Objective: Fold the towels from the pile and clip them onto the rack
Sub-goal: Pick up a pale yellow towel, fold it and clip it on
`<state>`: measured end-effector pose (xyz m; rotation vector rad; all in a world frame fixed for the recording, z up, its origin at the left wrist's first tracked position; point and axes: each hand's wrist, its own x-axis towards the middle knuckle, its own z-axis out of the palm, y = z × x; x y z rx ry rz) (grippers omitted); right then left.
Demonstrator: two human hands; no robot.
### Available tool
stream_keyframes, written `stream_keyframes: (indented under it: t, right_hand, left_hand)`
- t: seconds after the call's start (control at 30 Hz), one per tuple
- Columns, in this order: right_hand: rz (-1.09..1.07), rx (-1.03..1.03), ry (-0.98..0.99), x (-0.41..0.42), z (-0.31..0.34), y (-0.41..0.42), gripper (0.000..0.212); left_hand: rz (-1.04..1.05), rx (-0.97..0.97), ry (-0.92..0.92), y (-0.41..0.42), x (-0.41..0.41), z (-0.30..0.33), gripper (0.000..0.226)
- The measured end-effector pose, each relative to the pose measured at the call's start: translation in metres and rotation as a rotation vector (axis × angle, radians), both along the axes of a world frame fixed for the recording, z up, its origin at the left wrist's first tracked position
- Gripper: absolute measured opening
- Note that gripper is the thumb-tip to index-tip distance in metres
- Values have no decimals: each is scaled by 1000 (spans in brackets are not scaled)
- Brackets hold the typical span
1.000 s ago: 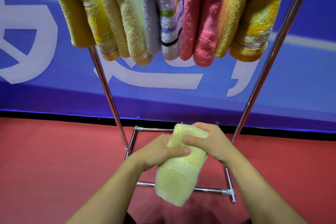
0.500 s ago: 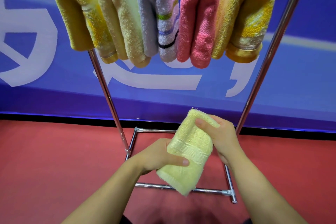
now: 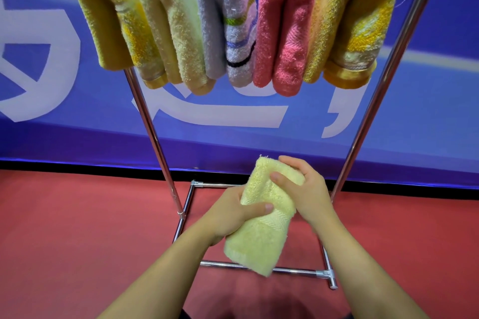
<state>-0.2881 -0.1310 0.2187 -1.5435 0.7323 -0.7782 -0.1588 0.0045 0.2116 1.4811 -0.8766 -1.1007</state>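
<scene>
Both hands grip one folded pale yellow towel (image 3: 261,230) in front of the body, low in the head view. Left hand (image 3: 233,212) wraps the towel's middle from the left, its thumb laid across the front face and the other fingers hidden behind the cloth. Right hand (image 3: 303,189) pinches the upper end from the right, thumb pressed on the near side and curled fingers over the top edge. Below the left-hand grip the towel's free end hangs down and slightly left, showing a woven herringbone band, and its lowest corner overlaps the near floor bar of the rack (image 3: 166,163). That chrome rack stands just beyond the hands: two slanted uprights rise either side of the grip, and a rectangular base frame lies on the red floor (image 3: 64,228) beneath it. High above the held towel, five folded towels hang side by side from the top of the rack; how they are fastened is cut off by the frame edge. From left to right they are a mustard yellow towel (image 3: 108,21), a light yellow towel (image 3: 176,26), a lilac striped towel (image 3: 228,23), a pink towel (image 3: 282,28) and an orange-yellow towel (image 3: 352,23). Behind everything runs a blue banner (image 3: 427,116) with large white shapes.
</scene>
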Motion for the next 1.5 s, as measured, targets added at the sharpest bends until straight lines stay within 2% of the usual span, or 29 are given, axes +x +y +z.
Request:
stream_keyframes:
  t: [0.07, 0.13, 0.2, 0.27, 0.33, 0.4, 0.5, 0.6, 0.67, 0.8, 0.87, 0.97, 1.1, 1.23, 1.5]
  right_hand:
    - [-86, -102, 31, 3, -6, 0, 42]
    - [-132, -180, 67, 6, -11, 2, 28]
    - [-93, -163, 83, 9, -15, 5, 13]
    - [-6, -65, 72, 16, -20, 11, 14]
    - [67, 58, 41, 22, -23, 16, 20]
    - [96, 84, 13, 25, -23, 19, 18]
    - [76, -13, 25, 21, -20, 18, 13]
    - [31, -103, 40, 15, -15, 18, 15]
    - [6, -113, 29, 14, -12, 20, 17]
    - [-48, -145, 47, 11, -11, 27, 17]
    - [-78, -166, 38, 9, -8, 31, 19]
    - [-134, -192, -1, 0, 7, 35, 21]
    - [-253, -193, -113, -22, 44, 42, 18]
    - [-402, -247, -217, -51, 90, 42, 21]
    - [-530, -509, -240, -101, 183, 22, 26]
  left_hand:
    - [113, -27, -20, -4, 1, -3, 24]
    - [257, -36, -84, -10, 3, -9, 22]
    - [369, -38, -155, -15, 5, -14, 23]
    - [405, -58, -191, -19, 3, -17, 26]
    - [369, -87, -193, -23, -3, -16, 27]
    - [272, -109, -124, -25, -11, -12, 31]
    - [120, -169, 62, -26, -17, -6, 43]
    - [108, -215, 91, -27, -21, 0, 33]
    - [180, -240, -11, -28, -26, 2, 28]
    - [360, -217, -420, -32, -32, -6, 30]
    - [431, -192, -563, -33, -33, -5, 32]
    - [509, -179, -657, -30, -43, 13, 36]
    - [536, -262, -697, -27, -66, 54, 38]
    - [603, -336, -668, -31, -93, 101, 36]
    - [637, -505, -551, -51, -157, 195, 31]
